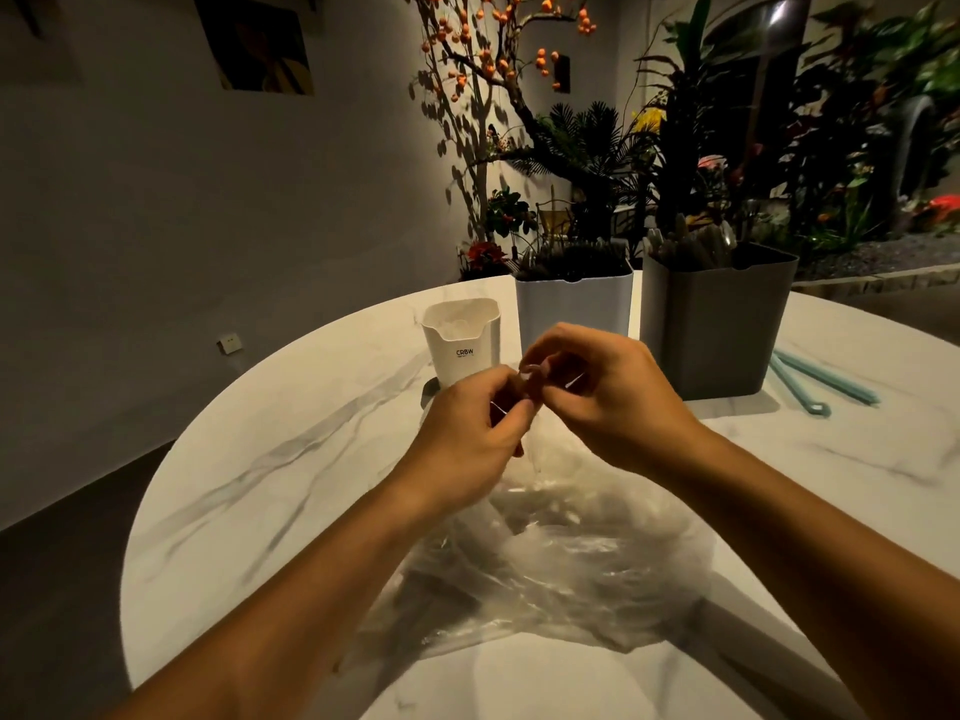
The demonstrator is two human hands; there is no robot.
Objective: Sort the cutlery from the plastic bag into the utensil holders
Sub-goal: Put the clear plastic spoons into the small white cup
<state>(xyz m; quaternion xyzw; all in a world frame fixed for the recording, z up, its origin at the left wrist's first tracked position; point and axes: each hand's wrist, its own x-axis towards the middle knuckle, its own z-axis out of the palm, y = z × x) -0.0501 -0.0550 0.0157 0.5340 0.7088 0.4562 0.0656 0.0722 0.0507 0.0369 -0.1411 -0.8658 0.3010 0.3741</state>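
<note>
1. Two hands met above a round white marble-patterned table (291, 491): the left hand (467, 439) and the right hand (608, 397) both had fingers curled, pinching the gathered neck of a clear plastic bag (550, 558) between them.
2. Crinkled and glossy, the bag slumped on the table just below and in front of the hands; blurred pale cutlery showed through the film, too indistinct to tell piece from piece.
3. Just beyond the left hand stood a small white plastic holder (461, 340) with a notched rim, printed "CRBW"; smaller print beneath was unreadable.
4. Beyond the right hand's fingers stood a taller, rounded-square pale grey holder (574, 304), with dark utensil ends crowding its top.
5. Farther to the right of the right hand, a larger dark grey holder (717, 324) of the same smooth, matte shape held pale handles.
6. Right of that holder, well apart from the hands, two slim pale-blue sticks (821, 379) lay on the marble, one ending in a small loop.
</note>
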